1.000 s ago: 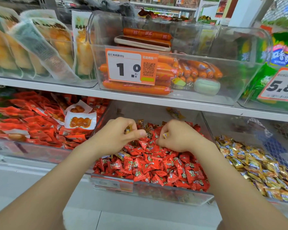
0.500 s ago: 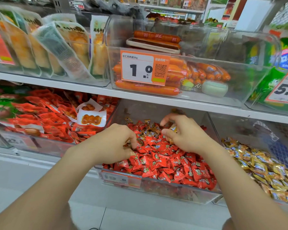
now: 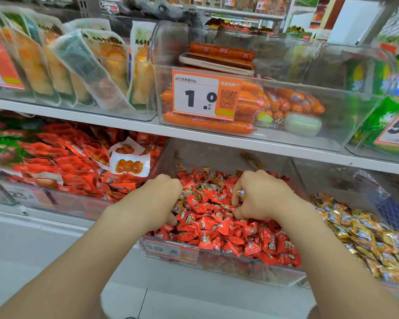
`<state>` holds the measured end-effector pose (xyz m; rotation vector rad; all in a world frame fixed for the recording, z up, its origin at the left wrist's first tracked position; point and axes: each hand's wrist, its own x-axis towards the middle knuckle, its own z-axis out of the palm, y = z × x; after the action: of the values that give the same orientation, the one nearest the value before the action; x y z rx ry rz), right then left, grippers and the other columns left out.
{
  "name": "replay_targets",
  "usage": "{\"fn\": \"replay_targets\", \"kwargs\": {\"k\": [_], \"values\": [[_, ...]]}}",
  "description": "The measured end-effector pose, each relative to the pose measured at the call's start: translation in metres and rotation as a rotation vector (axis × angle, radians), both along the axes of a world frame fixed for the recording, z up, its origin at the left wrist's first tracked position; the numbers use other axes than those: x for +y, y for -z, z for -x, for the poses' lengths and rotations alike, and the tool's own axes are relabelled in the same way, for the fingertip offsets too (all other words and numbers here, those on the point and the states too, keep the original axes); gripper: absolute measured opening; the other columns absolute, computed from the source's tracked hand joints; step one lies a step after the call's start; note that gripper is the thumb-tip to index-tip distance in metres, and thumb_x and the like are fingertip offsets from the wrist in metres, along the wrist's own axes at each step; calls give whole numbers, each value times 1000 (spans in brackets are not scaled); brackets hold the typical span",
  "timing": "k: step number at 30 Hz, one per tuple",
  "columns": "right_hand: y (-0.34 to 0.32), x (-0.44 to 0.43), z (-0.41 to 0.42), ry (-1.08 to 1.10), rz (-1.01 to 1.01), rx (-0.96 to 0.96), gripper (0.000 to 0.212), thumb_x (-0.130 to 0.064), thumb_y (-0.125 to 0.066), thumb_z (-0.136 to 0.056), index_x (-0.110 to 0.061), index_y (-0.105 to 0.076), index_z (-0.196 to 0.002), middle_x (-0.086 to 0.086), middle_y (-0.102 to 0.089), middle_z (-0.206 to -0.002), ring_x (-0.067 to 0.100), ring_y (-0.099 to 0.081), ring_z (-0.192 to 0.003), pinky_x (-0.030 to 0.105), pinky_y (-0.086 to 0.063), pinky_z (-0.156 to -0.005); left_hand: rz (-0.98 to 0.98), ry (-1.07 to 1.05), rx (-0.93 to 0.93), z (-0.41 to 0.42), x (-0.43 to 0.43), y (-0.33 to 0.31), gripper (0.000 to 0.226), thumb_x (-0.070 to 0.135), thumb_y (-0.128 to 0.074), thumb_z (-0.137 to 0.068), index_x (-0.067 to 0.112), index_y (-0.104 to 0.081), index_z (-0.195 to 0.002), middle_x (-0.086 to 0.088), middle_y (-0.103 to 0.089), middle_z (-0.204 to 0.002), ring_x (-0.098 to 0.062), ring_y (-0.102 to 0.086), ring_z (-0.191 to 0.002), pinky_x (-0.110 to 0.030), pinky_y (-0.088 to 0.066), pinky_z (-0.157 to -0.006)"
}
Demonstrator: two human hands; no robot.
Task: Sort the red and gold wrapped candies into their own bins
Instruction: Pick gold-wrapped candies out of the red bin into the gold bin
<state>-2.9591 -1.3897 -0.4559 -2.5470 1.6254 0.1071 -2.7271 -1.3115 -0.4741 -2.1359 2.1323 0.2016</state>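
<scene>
L hand (image 3: 158,200) fingers curled into red candies (image 3: 217,226), grip unclear, R hand (image 3: 262,196) curled, pinching gold candy (image 3: 240,192)

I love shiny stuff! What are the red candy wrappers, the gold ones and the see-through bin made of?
Red wrappers: thin plastic film by the look, glossy and crinkled, with pinched ends. Gold wrappers: probably foil-coated film; they glint like metal and crease sharply. Bin: hard clear plastic, maybe acrylic; its smooth walls are see-through, with streaks of glare.
</scene>
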Motion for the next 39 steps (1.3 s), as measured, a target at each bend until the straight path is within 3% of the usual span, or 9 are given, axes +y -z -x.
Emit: {"fn": "replay_targets", "kwargs": {"k": [5,9,14,18,21,25,28,33,39], "values": [[13,-5,-12,-42,51,27,45,-69,-75,-77,-33,-65,-101,-2,-63,-106,24,-63,-99,33,-44,-75,51,2,121,5,2,0,25,33,-81,-90,14,-66,-94,-8,-62,-104,-28,-65,-90,-41,-60,-80],[19,-8,-21,-39,63,41,42,-56,-76,-81,-32,-66,-113,1,-63,-118,26,-63,-109,35,-43,-77,45,59,170,5,6,4,14,30,-73,-95,23,-72,-106,-2,-61,-110,-26,-67,-98,-41,-59,-85],[12,-9,-10,60,-87,-309,20,-48,-79,-73,-28,-75,-75,-9,-73,-75,15,-69,-76,29,-56,-70,144,14,261,9,4,2,23,38,-72,-96,23,-59,-85,-1,-52,-103,-27,-62,-91,-42,-56,-84],[2,-3,5,88,-58,-475,41,-52,-60,-77,-14,-72,-69,3,-71,-63,20,-66,-62,37,-58,-65,268,19,386,9,0,5,24,31,-54,-104,24,-39,-86,-2,-50,-88,-27,-56,-78,-45,-51,-70],[4,1,10,51,-32,-467,55,-54,-58,-87,-3,-63,-66,8,-60,-52,24,-55,-51,43,-55,-62,247,-2,402,8,-7,7,14,17,-54,-102,17,-41,-98,-9,-56,-81,-27,-57,-66,-46,-48,-59],[6,4,13,5,13,-409,73,-71,-54,-95,-9,-44,-59,5,-38,-46,22,-40,-44,36,-37,-53,207,10,248,5,-17,13,29,3,-53,-101,19,-46,-124,-8,-54,-97,-27,-61,-75,-50,-57,-70],[7,3,17,-12,36,-458,79,-77,-55,-92,-3,-50,-67,12,-56,-50,26,-53,-49,36,-47,-56,71,8,137,4,-21,19,39,-2,-59,-99,15,-45,-131,-8,-48,-105,-30,-62,-86,-45,-55,-74],[6,3,13,-33,46,-584,42,-58,-69,-94,-21,-66,-75,-7,-67,-52,9,-62,-47,32,-54,-58,-1,10,91,9,-24,20,41,-6,-58,-96,15,-49,-129,-11,-48,-115,-36,-64,-106,-44,-55,-83],[6,2,1,-63,-9,-613,36,-54,-73,-94,-23,-72,-75,-1,-65,-49,8,-66,-43,26,-54,-55,91,8,245,11,-24,18,11,23,-49,-109,22,-53,-119,-4,-46,-100,-30,-58,-85,-51,-56,-84]]}}
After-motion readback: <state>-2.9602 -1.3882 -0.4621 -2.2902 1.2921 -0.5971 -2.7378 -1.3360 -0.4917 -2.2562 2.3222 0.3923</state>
